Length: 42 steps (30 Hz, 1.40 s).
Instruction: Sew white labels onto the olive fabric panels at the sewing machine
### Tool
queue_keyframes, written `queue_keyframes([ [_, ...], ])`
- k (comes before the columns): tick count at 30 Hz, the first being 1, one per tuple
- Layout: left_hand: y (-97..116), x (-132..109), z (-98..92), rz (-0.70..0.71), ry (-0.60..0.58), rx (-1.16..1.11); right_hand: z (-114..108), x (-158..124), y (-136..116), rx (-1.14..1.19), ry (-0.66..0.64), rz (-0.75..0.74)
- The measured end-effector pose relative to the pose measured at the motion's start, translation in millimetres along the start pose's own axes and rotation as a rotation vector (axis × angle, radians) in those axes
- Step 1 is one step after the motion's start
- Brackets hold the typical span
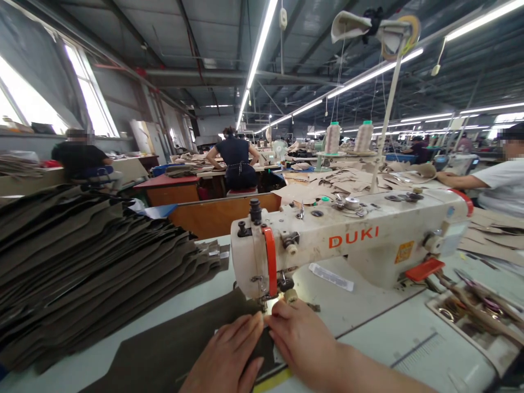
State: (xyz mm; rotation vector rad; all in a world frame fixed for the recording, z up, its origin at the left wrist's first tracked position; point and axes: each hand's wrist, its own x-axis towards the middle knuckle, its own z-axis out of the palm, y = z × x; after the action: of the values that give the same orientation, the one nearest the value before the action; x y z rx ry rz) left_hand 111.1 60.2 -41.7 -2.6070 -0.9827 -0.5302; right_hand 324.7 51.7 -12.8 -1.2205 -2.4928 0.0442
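A white sewing machine [352,240] marked DUKI stands on the pale table [393,333]. A dark brown fabric piece [172,349] lies under its needle end. My left hand [229,355] rests flat on the fabric, fingers stretched toward the needle. My right hand [303,338] lies beside it, fingers pressed on the fabric just below the presser foot [270,300]. Both hands touch the fabric close together.
A tall stack of dark brown cut pieces [82,262] fills the left of the table. A tray of tools [475,311] sits at the right. Thread cones [347,136] stand behind. Other people work at tables beyond, one in white [499,180] at the right.
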Motion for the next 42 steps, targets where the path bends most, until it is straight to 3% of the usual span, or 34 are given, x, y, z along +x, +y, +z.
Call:
queue_keyframes([
  [5,-1.1,3.1,-0.1,0.05,0.026,0.06,0.7,0.8,0.5,-0.059,0.002,-0.021],
  [14,0.5,1.1,-2.7,0.006,0.077,-0.007,2.0,2.0,0.5,-0.068,-0.001,-0.018],
  [28,6.0,6.7,-8.7,-0.004,-0.037,-0.007,0.0,-1.1,-0.2,-0.025,-0.003,-0.018],
  [36,0.1,19.5,-7.9,-0.12,-0.113,-0.086,6.2,-3.5,2.4,-0.05,0.025,0.002],
  [42,-3.2,16.9,-7.8,-0.121,-0.066,-0.089,1.4,-5.8,0.1,-0.051,0.048,-0.017],
])
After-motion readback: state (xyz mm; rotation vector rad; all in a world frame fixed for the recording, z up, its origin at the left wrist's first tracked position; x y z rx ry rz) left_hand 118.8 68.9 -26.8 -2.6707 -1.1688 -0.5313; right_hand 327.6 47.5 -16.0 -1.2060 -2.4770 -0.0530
